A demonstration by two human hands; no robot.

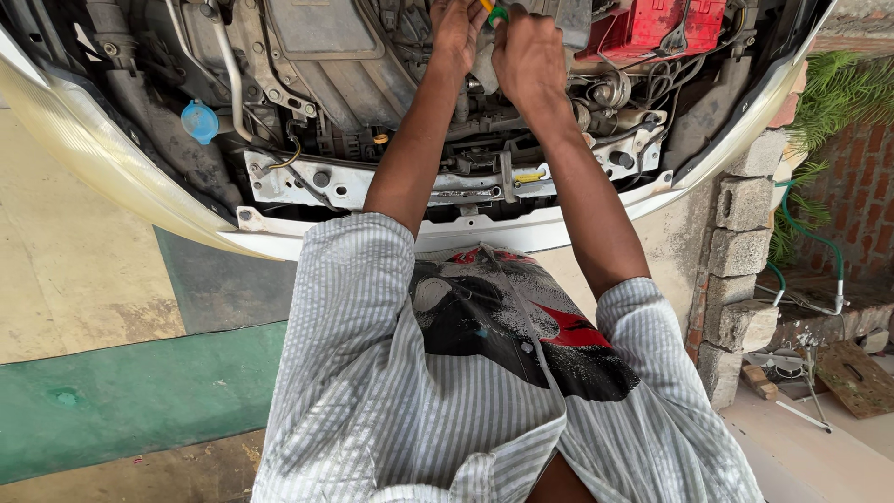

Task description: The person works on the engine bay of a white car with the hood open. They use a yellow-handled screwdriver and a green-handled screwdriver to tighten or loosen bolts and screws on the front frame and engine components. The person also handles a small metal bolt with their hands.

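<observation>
At the far edge of the open engine bay [307, 186], both hands meet: left hand [456, 37] and right hand [529, 58], fingers curled together on a green-and-yellow tool [494, 12], apparently for steadiness, beside the red battery [652, 23]; blue cap [199, 121] at left.

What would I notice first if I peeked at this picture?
Two bare arms reach up into an open car engine bay, the left hand and right hand close together around a green-and-yellow tool at the top. A red battery glows top right, a blue cap on the left.
</observation>
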